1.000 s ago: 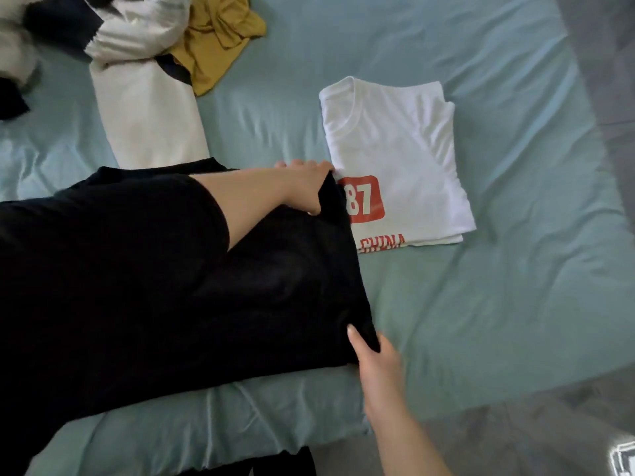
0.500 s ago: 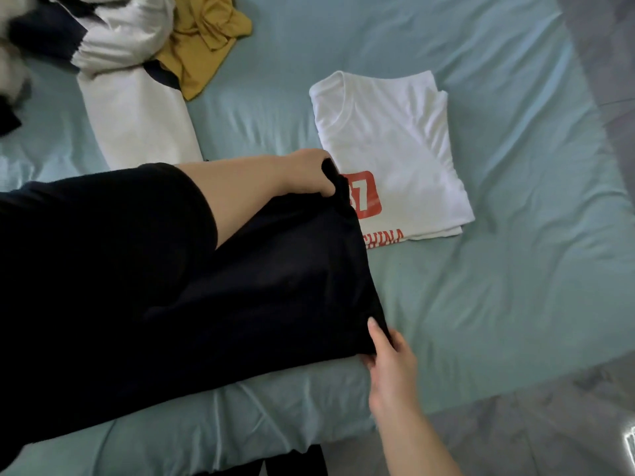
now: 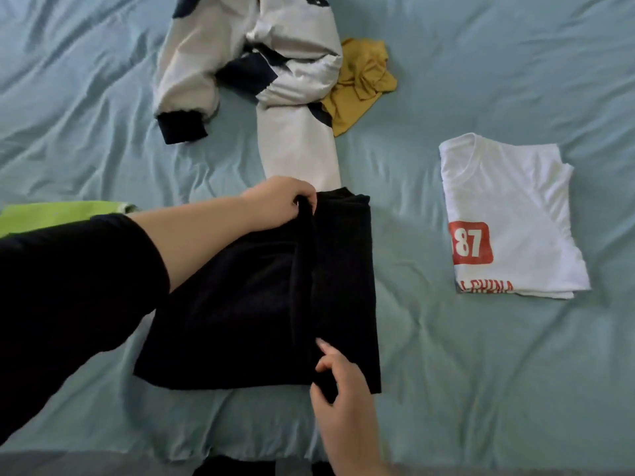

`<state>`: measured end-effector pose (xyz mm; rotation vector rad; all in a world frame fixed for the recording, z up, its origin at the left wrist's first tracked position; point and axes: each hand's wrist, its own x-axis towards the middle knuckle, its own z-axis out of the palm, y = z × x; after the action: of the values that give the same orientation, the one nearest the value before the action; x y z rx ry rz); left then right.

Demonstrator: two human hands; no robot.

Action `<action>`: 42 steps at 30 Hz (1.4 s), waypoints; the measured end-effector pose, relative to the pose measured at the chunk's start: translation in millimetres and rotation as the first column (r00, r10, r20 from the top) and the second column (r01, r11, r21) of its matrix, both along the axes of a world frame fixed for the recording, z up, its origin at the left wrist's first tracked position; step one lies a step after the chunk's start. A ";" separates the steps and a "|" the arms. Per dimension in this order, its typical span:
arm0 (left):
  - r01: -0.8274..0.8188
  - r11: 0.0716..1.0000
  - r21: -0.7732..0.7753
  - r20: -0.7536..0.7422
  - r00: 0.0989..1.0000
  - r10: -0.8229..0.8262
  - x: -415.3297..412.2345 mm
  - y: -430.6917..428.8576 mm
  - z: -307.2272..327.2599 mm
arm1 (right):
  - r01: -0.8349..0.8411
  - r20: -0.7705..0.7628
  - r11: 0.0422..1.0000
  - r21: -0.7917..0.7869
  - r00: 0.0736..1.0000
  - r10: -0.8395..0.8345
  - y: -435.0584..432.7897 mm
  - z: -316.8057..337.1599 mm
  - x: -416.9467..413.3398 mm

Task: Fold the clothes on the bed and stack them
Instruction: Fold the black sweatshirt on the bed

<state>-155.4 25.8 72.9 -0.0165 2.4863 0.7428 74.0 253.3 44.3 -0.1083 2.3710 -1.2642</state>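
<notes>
A black garment [image 3: 261,304] lies partly folded on the light blue bed sheet [image 3: 481,372] in front of me. My left hand [image 3: 280,201] grips the far end of its raised folded edge. My right hand [image 3: 338,383] pinches the near end of the same edge. A folded white T-shirt [image 3: 508,214] with a red "87" print lies flat to the right, apart from the black garment.
An unfolded white and navy jacket [image 3: 275,70] lies at the back, with a crumpled mustard garment [image 3: 360,84] beside it. A lime green piece [image 3: 58,214] shows at the left behind my arm. The bed's near edge runs along the bottom.
Both hands have carried the black garment's right edge leftwards over itself, making a narrower fold. The view has shifted, so the white T-shirt now sits farther right.
</notes>
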 end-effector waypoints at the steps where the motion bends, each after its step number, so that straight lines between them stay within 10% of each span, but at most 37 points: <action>1: -0.086 0.996 0.019 0.020 0.996 0.086 11.9 -15.3 -5.6 | -0.029 0.047 1.000 0.007 0.999 0.028 -16.5 -3.7 3.5; 4: -0.382 0.906 0.181 0.163 0.920 0.355 44.5 -53.4 -29.4 | -0.046 0.149 0.998 0.053 0.988 0.038 -60.1 -20.5 12.6; 9: -0.817 0.476 0.324 0.533 0.574 0.622 78.9 -73.2 -56.8 | 0.018 0.247 0.991 0.134 0.968 -0.051 -108.8 -41.2 23.5; 18: -0.578 0.659 0.481 0.095 0.782 0.616 93.2 -87.0 -53.8 | 0.167 0.168 0.976 0.142 0.967 -0.190 -157.0 -22.6 52.4; 32: -0.482 0.874 0.065 -0.058 0.872 0.486 132.0 -187.3 -78.8 | -0.355 0.388 0.935 -0.008 0.861 0.330 -237.5 -42.4 49.6; 36: -0.568 0.823 -0.012 -0.341 0.776 0.531 150.3 -141.5 -65.5 | -0.150 -0.130 0.985 0.089 0.978 0.161 -206.7 -28.4 5.3; 38: -0.527 0.850 0.022 -0.403 0.773 0.489 162.4 -115.3 -70.0 | -0.024 -0.425 0.977 0.212 0.898 0.114 -189.9 -31.3 -36.6; 42: -0.367 0.907 -0.207 -0.277 0.911 0.306 168.7 -115.5 -114.8 | -0.217 -0.269 0.781 0.586 0.857 0.439 -176.2 -68.3 -125.2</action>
<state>13.4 -89.7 -41.8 -0.4950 2.8361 0.5798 -51.2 77.1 -24.0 -0.6338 2.7874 -0.3931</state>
